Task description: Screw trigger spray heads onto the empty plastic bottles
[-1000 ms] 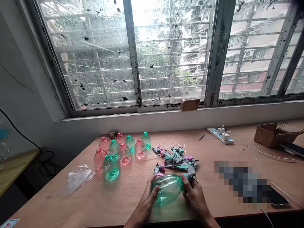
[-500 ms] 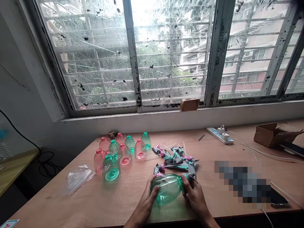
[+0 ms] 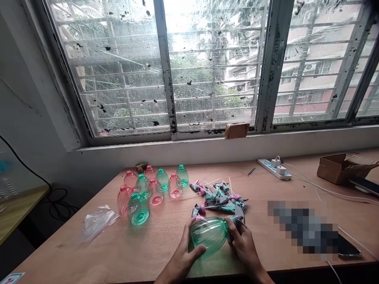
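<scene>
A clear green spray bottle (image 3: 209, 236) lies tilted on its side between my hands, above the near edge of the table. My left hand (image 3: 186, 252) wraps round its base end, with the thumb across the lower side. At the neck, my right hand (image 3: 243, 243) is closed on the grey and teal spray head (image 3: 233, 220), which sits on the bottle's mouth. Just behind lies a pile of loose spray heads (image 3: 220, 200) in grey, teal and pink with thin white tubes. Several green bottles (image 3: 138, 210) and pink bottles (image 3: 175, 186) without heads stand upright to the left.
A crumpled clear plastic bag (image 3: 99, 223) lies at the left. Toward the back right are a white power strip (image 3: 275, 169) with plugs and cables and an open cardboard box (image 3: 340, 169). A phone (image 3: 349, 245) lies at the right, beside a pixelated patch.
My left thumb has moved right and down along the bottle, and the bottle has turned slightly. My right hand stays at the neck. The other things have not moved.
</scene>
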Demonstrator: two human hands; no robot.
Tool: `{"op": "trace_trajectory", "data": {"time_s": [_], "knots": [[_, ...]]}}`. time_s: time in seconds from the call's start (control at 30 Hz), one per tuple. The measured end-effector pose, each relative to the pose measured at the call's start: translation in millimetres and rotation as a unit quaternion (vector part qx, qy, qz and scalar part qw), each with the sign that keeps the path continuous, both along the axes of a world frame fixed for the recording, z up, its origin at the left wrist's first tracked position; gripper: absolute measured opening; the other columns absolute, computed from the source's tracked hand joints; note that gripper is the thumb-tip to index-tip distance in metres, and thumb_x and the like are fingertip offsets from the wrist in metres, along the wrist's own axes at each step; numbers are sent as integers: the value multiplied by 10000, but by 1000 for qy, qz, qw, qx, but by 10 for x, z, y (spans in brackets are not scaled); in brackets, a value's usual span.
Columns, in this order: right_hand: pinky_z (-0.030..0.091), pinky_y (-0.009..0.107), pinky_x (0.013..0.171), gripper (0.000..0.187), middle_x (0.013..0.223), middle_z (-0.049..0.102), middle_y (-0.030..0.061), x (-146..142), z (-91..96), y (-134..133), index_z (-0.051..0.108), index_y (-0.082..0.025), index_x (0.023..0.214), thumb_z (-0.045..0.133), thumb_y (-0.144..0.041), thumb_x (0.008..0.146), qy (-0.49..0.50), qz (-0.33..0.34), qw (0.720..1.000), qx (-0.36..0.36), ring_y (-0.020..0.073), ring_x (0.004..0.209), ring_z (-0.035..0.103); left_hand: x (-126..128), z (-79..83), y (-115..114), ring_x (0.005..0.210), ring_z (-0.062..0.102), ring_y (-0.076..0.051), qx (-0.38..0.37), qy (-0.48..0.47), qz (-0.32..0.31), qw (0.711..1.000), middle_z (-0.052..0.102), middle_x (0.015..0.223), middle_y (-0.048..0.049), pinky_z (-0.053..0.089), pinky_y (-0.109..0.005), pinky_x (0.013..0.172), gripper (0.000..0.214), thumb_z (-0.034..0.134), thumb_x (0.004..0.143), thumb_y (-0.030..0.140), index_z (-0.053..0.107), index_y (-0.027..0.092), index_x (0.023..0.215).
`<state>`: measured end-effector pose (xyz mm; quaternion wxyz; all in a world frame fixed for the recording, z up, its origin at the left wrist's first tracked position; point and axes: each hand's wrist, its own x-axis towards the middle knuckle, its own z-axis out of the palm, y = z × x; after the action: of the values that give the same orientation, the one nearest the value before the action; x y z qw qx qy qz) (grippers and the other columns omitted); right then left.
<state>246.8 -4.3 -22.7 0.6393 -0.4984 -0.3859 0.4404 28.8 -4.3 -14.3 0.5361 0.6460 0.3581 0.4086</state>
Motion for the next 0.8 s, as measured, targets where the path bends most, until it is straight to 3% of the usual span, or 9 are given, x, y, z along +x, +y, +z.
{"op": "trace_trajectory", "data": {"time_s": [0.1, 0.2, 0.27, 0.37, 0.47, 0.53, 0.63, 0.7, 0.8], "knots": [[351, 243, 389, 613, 489, 460, -48, -5, 6, 2, 567, -216, 630, 735, -802, 698, -2, 1, 1000, 1, 126, 444, 435, -23, -2, 56, 1528, 343, -388, -5, -1, 15, 1000, 466, 1577, -172, 202, -566, 1282, 703, 561, 941, 716, 443, 236, 1440], [353, 243, 389, 607, 490, 462, -50, -1, -15, 3, 570, -219, 647, 731, -801, 703, 3, -3, 1000, 2, 128, 446, 437, 7, -25, 58, 1530, 339, -404, 4, -6, 5, 1000, 463, 1585, -160, 207, -564, 1287, 823, 732, 836, 692, 416, 257, 1459], [350, 243, 387, 605, 490, 460, -54, 5, -29, 0, 567, -223, 661, 730, -804, 702, 8, -6, 1000, 3, 128, 445, 432, 45, -28, 16, 1541, 316, -408, 23, 10, 3, 1000, 417, 1619, -156, 168, -564, 1302, 996, 890, 734, 575, 353, 273, 1515], [353, 245, 390, 608, 491, 456, -57, 15, -33, -1, 567, -225, 671, 728, -810, 698, 11, -8, 1000, 4, 129, 448, 426, 87, 9, -62, 1544, 315, -383, 54, 45, 9, 997, 397, 1629, -145, 141, -538, 1311, 1073, 963, 702, 388, 314, 289, 1551], [358, 252, 391, 608, 492, 467, -50, 14, -23, 1, 553, -229, 653, 737, -807, 690, 9, -7, 1000, 5, 135, 451, 436, 80, 65, -72, 1509, 382, -382, 37, 11, -15, 999, 446, 1591, -144, 221, -535, 1286, 967, 912, 743, 517, 370, 285, 1510], [359, 255, 391, 607, 486, 469, -47, 8, -21, 0, 538, -232, 631, 745, -801, 689, 8, -4, 1000, 4, 136, 446, 440, 53, 80, -30, 1511, 381, -387, 20, -20, -17, 999, 469, 1572, -154, 242, -549, 1275, 840, 771, 815, 679, 415, 271, 1458], [363, 252, 396, 603, 488, 469, -48, 2, -35, 1, 535, -230, 621, 751, -788, 696, 8, -2, 1000, 3, 133, 445, 443, 18, 49, 48, 1546, 325, -376, 5, -26, 2, 1000, 472, 1572, -175, 222, -563, 1279, 695, 574, 930, 728, 419, 257, 1416], [364, 246, 398, 588, 501, 474, -49, 4, -53, 8, 563, -222, 652, 742, -778, 720, 9, 0, 1000, 3, 134, 456, 453, 16, 7, 71, 1550, 314, -389, 2, -22, 1, 1000, 454, 1586, -186, 218, -574, 1279, 762, 623, 899, 727, 377, 255, 1444], [364, 242, 398, 577, 506, 470, -55, 14, -81, 25, 592, -214, 699, 720, -775, 749, 11, -1, 1000, 1, 132, 456, 448, 47, -40, 42, 1542, 307, -419, 15, -6, -2, 1000, 394, 1622, -191, 186, -579, 1287, 1050, 868, 726, 638, 292, 263, 1521]]}}
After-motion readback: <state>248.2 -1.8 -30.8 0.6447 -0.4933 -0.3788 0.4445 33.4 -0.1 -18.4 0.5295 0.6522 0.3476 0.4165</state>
